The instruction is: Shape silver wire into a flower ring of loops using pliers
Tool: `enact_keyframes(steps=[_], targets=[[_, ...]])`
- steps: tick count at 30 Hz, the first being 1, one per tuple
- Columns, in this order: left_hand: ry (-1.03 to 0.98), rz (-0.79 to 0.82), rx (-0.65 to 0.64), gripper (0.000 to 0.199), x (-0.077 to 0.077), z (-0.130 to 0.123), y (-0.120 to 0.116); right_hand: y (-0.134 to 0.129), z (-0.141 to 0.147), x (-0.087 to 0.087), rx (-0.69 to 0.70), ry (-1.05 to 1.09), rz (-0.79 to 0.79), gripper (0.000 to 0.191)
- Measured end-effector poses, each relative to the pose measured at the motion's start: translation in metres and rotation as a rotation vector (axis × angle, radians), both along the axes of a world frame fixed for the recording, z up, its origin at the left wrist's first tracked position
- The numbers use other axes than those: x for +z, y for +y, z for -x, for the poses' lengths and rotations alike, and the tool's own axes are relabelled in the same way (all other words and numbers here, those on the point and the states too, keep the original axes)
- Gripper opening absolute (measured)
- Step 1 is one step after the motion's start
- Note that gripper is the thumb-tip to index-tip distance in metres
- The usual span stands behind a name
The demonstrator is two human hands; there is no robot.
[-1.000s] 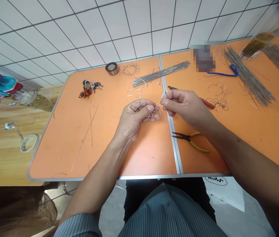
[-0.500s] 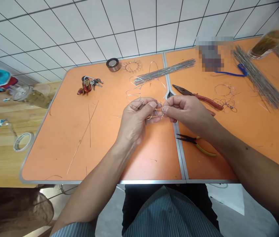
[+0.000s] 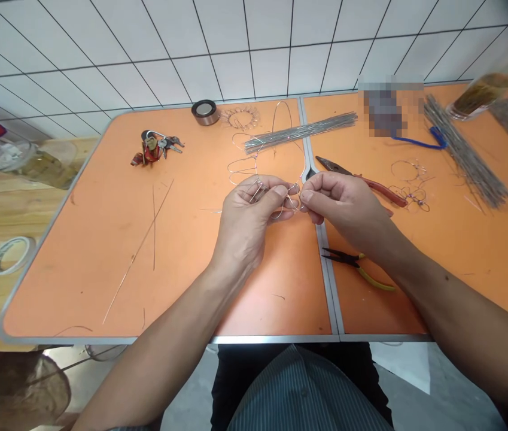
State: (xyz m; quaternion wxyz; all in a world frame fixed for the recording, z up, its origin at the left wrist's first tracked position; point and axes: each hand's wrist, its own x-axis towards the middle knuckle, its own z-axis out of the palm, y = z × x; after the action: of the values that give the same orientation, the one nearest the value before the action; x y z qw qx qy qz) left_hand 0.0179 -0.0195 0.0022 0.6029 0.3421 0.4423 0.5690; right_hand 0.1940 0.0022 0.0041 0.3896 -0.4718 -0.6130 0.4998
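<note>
My left hand (image 3: 249,218) pinches a piece of thin bent wire (image 3: 287,203), shaped in loops, between thumb and fingers. Opposite it, my right hand (image 3: 337,200) grips the right end of the same wire with thumb and forefinger. Both hands are above the orange table (image 3: 254,299), by the metal seam. Just behind my left hand rise more looped wires (image 3: 242,169); whether they join the held piece I cannot tell. Red-handled pliers (image 3: 382,190) lie partly hidden behind my right hand, and yellow-handled needle-nose pliers (image 3: 347,258) lie below it.
A bundle of straight wires (image 3: 303,131) lies at the back, beside a tape roll (image 3: 205,112) and a wire ring (image 3: 240,118). Keys (image 3: 157,146) sit at the left. Another wire bundle (image 3: 469,155), wire loops (image 3: 410,185) and a glass jar (image 3: 480,96) are at the right.
My view has shifted slightly, so the left side of the table appears further left. My right hand has shifted slightly right in the picture, still gripping the wire; a wire loop between the hands looks turned.
</note>
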Motion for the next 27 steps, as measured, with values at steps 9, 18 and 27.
enact_keyframes(steps=[9, 18, 27], targets=[[-0.190, -0.010, -0.095, 0.030, -0.007, 0.000, 0.005, -0.009, 0.003, 0.001, -0.076, -0.037, -0.133, 0.014], [-0.077, 0.142, 0.032, 0.048, -0.010, 0.005, 0.009, -0.006, -0.009, 0.002, -0.122, -0.297, -0.397, 0.013], [0.787, -0.570, 0.236, 0.042, -0.009, 0.028, 0.012, -0.003, -0.017, -0.006, -0.048, -0.646, -0.687, 0.017]])
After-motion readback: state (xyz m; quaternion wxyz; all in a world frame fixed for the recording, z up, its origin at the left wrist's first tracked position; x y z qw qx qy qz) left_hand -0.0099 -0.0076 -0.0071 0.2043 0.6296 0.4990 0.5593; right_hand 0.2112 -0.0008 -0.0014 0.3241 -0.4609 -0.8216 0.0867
